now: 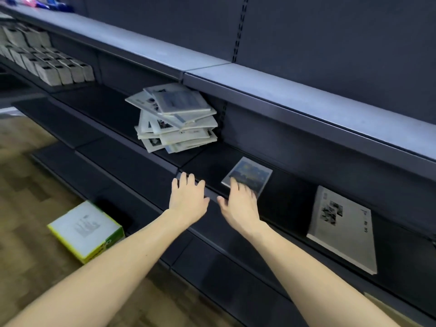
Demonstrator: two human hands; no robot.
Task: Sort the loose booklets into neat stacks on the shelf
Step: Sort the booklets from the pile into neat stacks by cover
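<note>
The blue-covered booklet (pixel 247 177) on the dark shelf (pixel 141 147) is touched by the right hand (pixel 238 199) with straight fingers, while the left hand (pixel 187 197) is laid flat, fingers spread, on the shelf edge, beside the messy booklet pile (pixel 174 119)

A dark metal shelf (pixel 146 128) is running from ten o'clock down to four o'clock, and an untidy pile of pale booklets (pixel 175 119) is sitting on it near the centre, leaning toward the back panel. Toward four o'clock from that pile a single booklet with a blue picture cover (pixel 250 174) is lying flat, and farther at four o'clock a larger grey booklet (pixel 342 228) is lying flat. At ten o'clock rows of grey boxes (pixel 42 60) are standing packed together, while a white and yellow-green box (pixel 86 231) is resting on the wooden floor (pixel 26 175) at eight o'clock.
</note>
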